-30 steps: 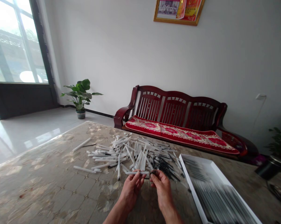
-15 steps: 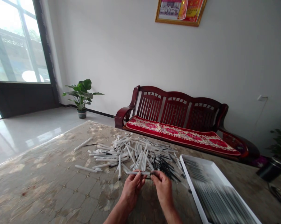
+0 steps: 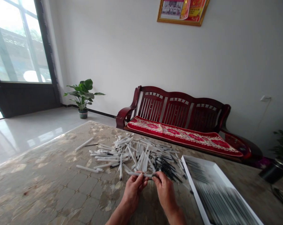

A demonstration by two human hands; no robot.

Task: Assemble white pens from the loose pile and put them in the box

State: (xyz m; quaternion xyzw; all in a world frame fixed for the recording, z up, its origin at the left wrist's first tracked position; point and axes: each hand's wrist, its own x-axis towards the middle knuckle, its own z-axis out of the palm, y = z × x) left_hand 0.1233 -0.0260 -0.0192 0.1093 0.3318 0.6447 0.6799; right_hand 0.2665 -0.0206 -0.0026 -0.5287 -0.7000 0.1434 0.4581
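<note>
Held level in front of me is a pen [image 3: 145,175] with a white barrel and a dark end. My left hand [image 3: 132,188] pinches the barrel between thumb and fingers. At the dark right-hand end, my right hand [image 3: 165,189] grips with closed fingertips, which partly cover what looks like a black cap. Just beyond the hands lies a loose pile of white pen barrels [image 3: 141,156]. Black pen caps [image 3: 165,167] are heaped at the pile's right side, close behind my right hand.
A white box [image 3: 216,170] on the right holds rows of pens [image 3: 226,203]. The patterned tablecloth [image 3: 68,193] spreads left. A dark cylinder [image 3: 274,170] stands far right. Beyond the table are a red wooden bench [image 3: 179,106] and a potted plant [image 3: 82,93].
Both hands keep hold of the pen in nearly the same place. The pen's right end has dipped slightly and my right fingers have shifted a little. The pile and box look unchanged.
</note>
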